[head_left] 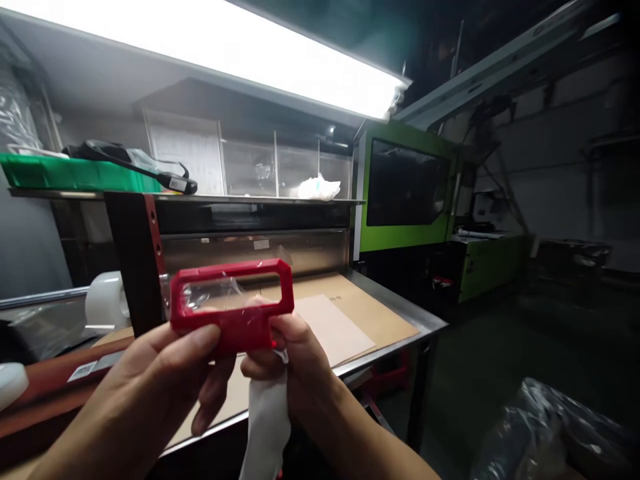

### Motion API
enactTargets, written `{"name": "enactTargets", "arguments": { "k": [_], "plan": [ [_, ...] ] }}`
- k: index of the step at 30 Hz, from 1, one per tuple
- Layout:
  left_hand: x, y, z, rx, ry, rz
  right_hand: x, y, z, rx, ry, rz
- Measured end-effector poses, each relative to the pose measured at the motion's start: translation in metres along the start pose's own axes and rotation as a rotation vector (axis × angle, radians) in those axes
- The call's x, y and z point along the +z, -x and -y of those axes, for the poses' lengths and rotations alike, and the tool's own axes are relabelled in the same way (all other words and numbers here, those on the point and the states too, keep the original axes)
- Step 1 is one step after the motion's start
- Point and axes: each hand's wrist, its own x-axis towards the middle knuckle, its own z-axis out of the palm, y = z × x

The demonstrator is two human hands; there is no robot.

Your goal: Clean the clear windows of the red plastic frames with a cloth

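Note:
A red plastic frame (245, 331) with a long rectangular opening is held up in front of me, above the workbench. My left hand (170, 367) grips its lower left side, thumb on the near face. At the lower right corner, my right hand (300, 347) has its fingers closed round a white cloth (269, 420), which hangs down from the fist. The right thumb and finger touch or sit close against the red frame; the exact contact is partly hidden. Clear film seems to show inside the opening.
Brown cardboard (380, 313) and a pale sheet (333, 327) lie on the metal-edged bench. A shelf holds a green tray (75, 173) and a white crumpled bundle (319, 188). A tape roll (106, 300) stands left. A green machine (410, 233) and clear plastic bag (555, 427) are right.

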Motion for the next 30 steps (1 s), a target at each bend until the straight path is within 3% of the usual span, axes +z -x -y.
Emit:
{"name": "enactTargets", "arguments": {
  "k": [6,13,22,30],
  "plan": [
    [0.012,-0.027,-0.055,0.253,-0.07,0.144,0.041,-0.039,0.035,-0.094,0.033,0.183],
    [0.033,-0.021,-0.102,0.492,-0.196,0.244,0.08,-0.054,0.057,-0.109,0.027,0.172],
    [0.029,-0.027,-0.119,0.601,-0.174,0.19,0.106,-0.06,0.067,-0.158,0.078,0.186],
    [0.035,-0.019,-0.122,0.653,-0.192,0.205,0.107,-0.061,0.067,-0.195,0.181,0.141]
  ]
}}
